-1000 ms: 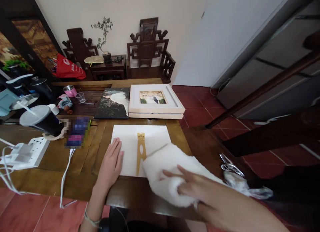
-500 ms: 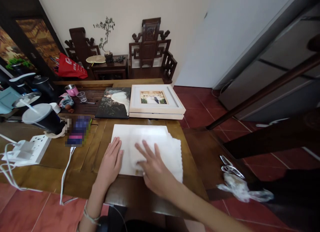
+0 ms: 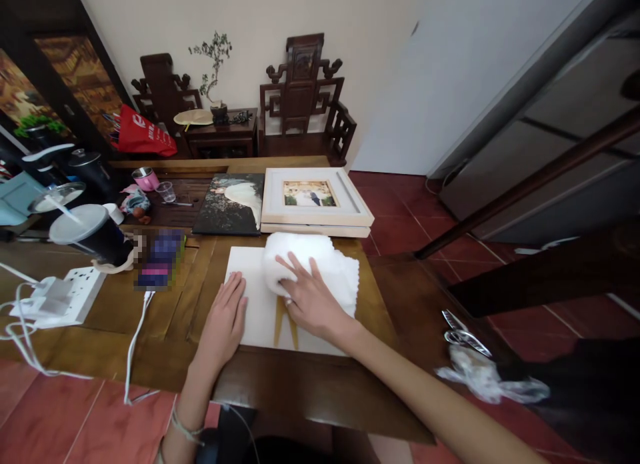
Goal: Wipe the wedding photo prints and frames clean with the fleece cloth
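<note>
A flat white board (image 3: pixel 253 324) lies on the wooden table in front of me. Two gold-brown strips (image 3: pixel 278 325) form an upside-down V on it, their upper ends hidden by the cloth and my hand. My left hand (image 3: pixel 227 317) rests flat on the board's left edge with its fingers extended. Over the board's upper right is a white cloth (image 3: pixel 343 274) with a scalloped edge, bunched up at its left side. My right hand (image 3: pixel 313 297) presses down on the cloth and grips it, some fingers spread on top and others curled into the folds.
Behind the board are a white-framed picture (image 3: pixel 315 214) and a dark photo panel (image 3: pixel 227 207). To the left sit a phone (image 3: pixel 160 257) with a cable, a lidded cup (image 3: pixel 90 234) and a power strip (image 3: pixel 75 297). Scissors (image 3: pixel 465 334) and a plastic bag (image 3: pixel 483 374) lie at right.
My right hand has moved the cloth up the board, away from me. The cloth is more bunched, and the gold-brown strips now show. My left hand stays on the board.
</note>
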A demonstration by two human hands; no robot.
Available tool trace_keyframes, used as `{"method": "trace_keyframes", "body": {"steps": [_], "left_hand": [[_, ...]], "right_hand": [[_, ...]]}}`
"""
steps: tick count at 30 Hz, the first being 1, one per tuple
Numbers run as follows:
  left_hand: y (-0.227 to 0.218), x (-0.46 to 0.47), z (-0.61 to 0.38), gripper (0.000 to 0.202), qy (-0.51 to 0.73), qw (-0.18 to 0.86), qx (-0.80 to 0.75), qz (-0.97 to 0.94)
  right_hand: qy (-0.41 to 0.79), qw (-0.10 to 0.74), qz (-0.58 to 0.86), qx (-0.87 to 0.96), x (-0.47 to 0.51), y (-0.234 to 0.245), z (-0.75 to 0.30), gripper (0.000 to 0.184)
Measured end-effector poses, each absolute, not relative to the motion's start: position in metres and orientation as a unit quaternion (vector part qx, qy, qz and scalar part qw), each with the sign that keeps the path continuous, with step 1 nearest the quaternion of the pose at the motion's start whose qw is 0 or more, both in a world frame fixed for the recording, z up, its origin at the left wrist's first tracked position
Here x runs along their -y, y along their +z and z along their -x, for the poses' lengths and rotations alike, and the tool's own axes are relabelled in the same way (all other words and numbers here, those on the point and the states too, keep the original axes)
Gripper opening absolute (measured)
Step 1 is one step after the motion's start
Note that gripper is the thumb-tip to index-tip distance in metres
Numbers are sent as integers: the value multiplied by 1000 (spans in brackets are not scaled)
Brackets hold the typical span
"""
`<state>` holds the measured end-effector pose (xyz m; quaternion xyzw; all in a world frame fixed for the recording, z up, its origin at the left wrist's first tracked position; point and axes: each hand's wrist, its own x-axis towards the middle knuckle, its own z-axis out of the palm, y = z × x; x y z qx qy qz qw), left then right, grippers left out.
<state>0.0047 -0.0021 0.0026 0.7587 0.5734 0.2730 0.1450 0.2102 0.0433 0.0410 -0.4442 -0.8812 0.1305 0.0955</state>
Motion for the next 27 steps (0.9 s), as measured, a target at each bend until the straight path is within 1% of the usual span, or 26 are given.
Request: {"method": "trace_keyframes", "body": {"steps": [3, 6, 8, 12, 13, 15, 18, 21, 24, 27], "left_hand": [[3, 2, -5, 44, 273, 148, -575, -757], [3, 2, -5, 44, 271, 151, -574, -757], [3, 2, -4, 45, 273, 153, -574, -757], [4, 2, -5, 44, 284, 154, -569, -756], [4, 2, -5, 44, 284, 153, -569, -756], [5, 2, -5, 44, 280, 152, -569, -758], [4, 2, -5, 44, 277, 151, -572, -757], [4, 2, -5, 44, 279, 150, -575, -754], [6, 3, -6, 45, 288, 166, -574, -748], [12, 6, -5, 47, 340, 205, -574, -716]], "right_hand": [[83, 63, 455, 884, -41, 38, -187, 31], [80, 57, 409, 907, -10, 43, -180, 25], [125, 44, 365, 921, 18, 53, -186, 25], [261, -12, 300, 917, 58, 77, -208, 29], [282, -9, 295, 913, 60, 80, -213, 30], [297, 22, 304, 905, 54, 80, -221, 35], [263, 72, 346, 898, 23, 69, -224, 43], [182, 72, 403, 894, -15, 56, -213, 45], [114, 55, 455, 882, -40, 50, -190, 37], [83, 51, 448, 889, -42, 48, -165, 32]]}}
